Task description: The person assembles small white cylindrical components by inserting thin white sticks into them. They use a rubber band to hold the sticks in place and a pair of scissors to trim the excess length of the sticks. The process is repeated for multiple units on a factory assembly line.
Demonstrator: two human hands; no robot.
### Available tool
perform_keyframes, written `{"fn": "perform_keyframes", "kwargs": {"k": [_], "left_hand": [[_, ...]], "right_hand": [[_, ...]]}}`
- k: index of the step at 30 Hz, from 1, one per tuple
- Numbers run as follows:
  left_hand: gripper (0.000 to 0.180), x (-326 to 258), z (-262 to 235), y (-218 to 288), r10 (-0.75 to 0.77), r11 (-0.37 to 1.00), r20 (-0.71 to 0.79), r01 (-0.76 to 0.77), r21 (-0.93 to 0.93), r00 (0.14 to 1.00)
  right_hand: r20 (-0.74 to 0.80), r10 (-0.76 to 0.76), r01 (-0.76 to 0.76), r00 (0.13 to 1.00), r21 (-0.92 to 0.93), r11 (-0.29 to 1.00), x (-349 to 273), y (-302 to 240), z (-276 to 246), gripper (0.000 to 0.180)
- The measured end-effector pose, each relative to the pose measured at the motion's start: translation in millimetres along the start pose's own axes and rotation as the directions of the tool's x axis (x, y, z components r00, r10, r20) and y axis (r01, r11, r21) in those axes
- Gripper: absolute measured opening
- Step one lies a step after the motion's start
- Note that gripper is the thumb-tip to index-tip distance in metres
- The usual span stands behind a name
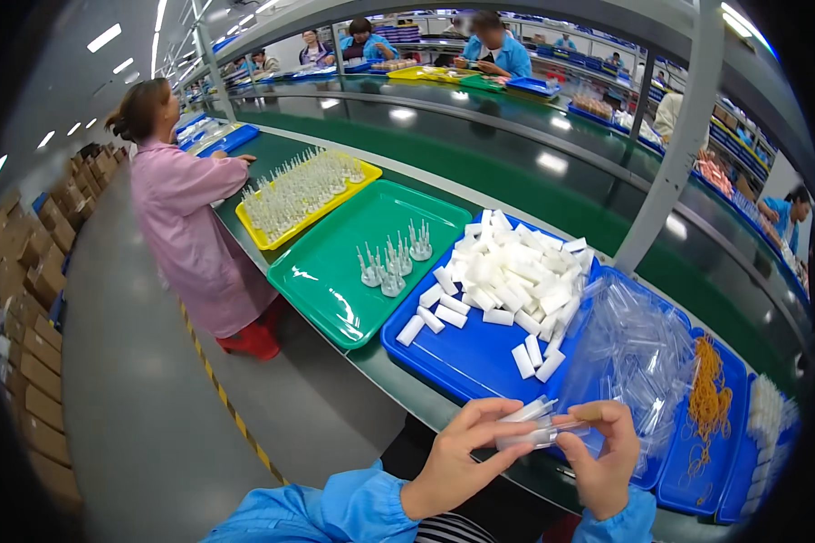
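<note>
Left hand [453,462]: fingers closed round a small bundle of clear plastic pieces [530,423], near edge of bench. Right hand [602,457]: pinching the bundle's right end. Bundle: between both hands, long axis left to right, equally near each; exact count and shape unclear. Just beyond: blue tray [453,357] of white blocks [516,276]; right, clear bags [638,348]; left, green tray [330,271].

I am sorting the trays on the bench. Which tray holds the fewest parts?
The green tray, between the yellow tray and the blue tray. It carries only a small cluster of clear plastic parts; the yellow one is packed and the blue one heaped with white blocks.
</note>
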State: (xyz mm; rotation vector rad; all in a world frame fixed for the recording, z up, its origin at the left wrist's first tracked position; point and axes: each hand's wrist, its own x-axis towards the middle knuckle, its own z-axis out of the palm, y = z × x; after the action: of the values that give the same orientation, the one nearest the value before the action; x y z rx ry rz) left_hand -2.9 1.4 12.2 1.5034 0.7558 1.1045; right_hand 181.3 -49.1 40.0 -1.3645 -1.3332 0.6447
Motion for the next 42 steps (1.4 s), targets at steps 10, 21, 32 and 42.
{"fn": "perform_keyframes", "kwargs": {"k": [10, 21, 32, 42], "left_hand": [[0.039, -0.9, 4.8, -3.4, 0.083, 0.997, 0.019, -0.083, 0.009, 0.996], [0.062, -8.9, 18.2, 9.1, 0.122, 0.973, 0.140, -0.146, 0.176, 0.983], [0.061, -3.7, 11.7, 12.9, -0.189, 0.851, 0.208, 0.266, -0.452, 0.960], [0.051, -0.6, 7.8, 17.5, -0.418, 0.639, 0.488, 0.630, -0.442, 0.766]], "right_hand": [[0.114, -0.337, 0.349, 0.934, -0.477, 0.806, 17.9, -11.5, -0.1, 0.063], [0.185, -0.462, 0.427, 0.867, -0.753, 0.500, 13.0, -14.8, 14.9, 0.099], [0.275, -0.508, 0.563, 0.816, -0.578, 0.591, 24.0, -16.5, -18.8, 0.066], [0.336, -0.350, 0.470, 0.874, -0.410, 0.782, 5.6, -5.3, -12.9, 0.078]]}}
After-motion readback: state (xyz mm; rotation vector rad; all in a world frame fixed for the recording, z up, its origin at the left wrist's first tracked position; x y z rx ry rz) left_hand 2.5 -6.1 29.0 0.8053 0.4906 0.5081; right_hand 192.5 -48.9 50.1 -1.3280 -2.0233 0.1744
